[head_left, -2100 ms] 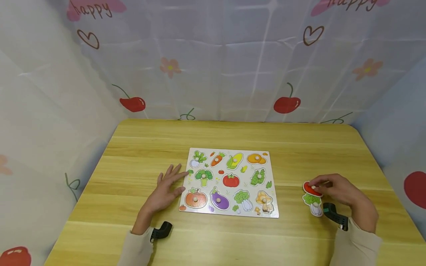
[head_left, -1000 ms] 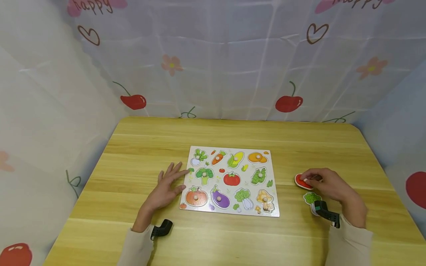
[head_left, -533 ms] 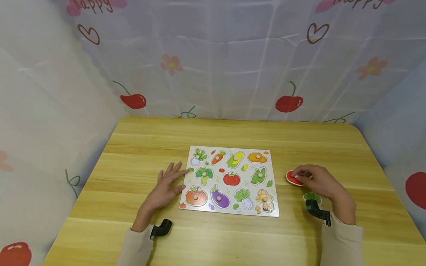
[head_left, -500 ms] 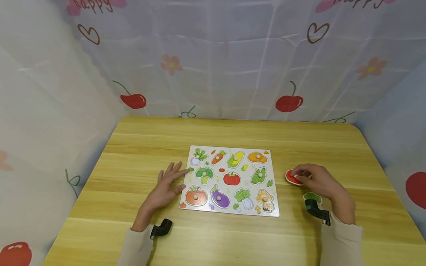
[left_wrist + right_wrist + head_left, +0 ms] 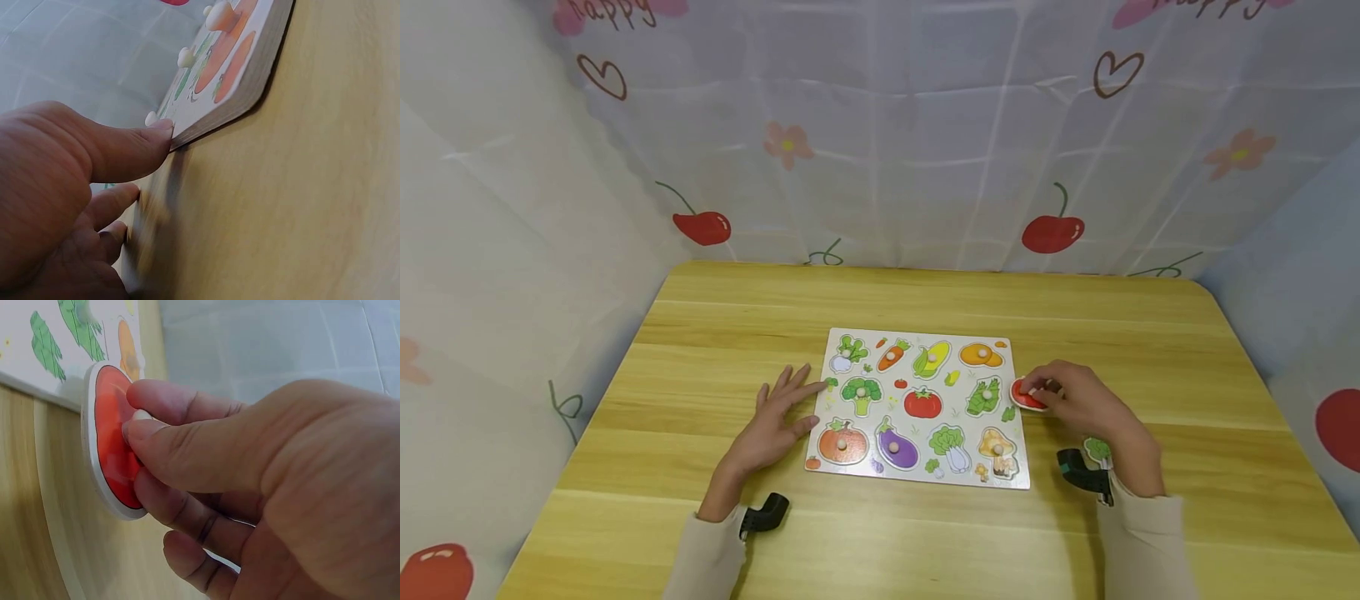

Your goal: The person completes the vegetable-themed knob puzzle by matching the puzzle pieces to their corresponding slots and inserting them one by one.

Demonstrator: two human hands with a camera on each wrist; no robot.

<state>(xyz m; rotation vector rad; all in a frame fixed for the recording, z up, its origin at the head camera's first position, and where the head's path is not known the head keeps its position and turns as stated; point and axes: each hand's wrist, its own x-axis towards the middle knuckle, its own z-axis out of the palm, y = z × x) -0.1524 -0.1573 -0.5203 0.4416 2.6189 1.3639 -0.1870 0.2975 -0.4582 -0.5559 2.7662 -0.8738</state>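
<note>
A white vegetable puzzle board (image 5: 917, 477) lies flat on the table. My left hand (image 5: 767, 429) rests at its left side with fingers spread, and the thumb (image 5: 134, 150) touches the board's edge in the left wrist view. With thumb and fingertips, my right hand (image 5: 1086, 404) pinches the small white knob (image 5: 141, 415) of a red tomato puzzle piece (image 5: 112, 447). That piece is tilted and overlaps the board's right edge in the head view. On the board, the tomato picture (image 5: 922, 405) and the bok choy picture (image 5: 950, 450) show no knobs; the other large vegetables have them.
A bok choy puzzle piece (image 5: 1097, 450) lies on the wooden table (image 5: 925, 542), right of the board and mostly hidden by my right wrist. Black wrist cameras (image 5: 765, 514) sit on both wrists. A printed curtain (image 5: 895, 167) stands behind the table.
My right hand has picked up the tomato piece beside the bok choy piece and moved left with it to the board's right edge. The left hand has stayed in place.
</note>
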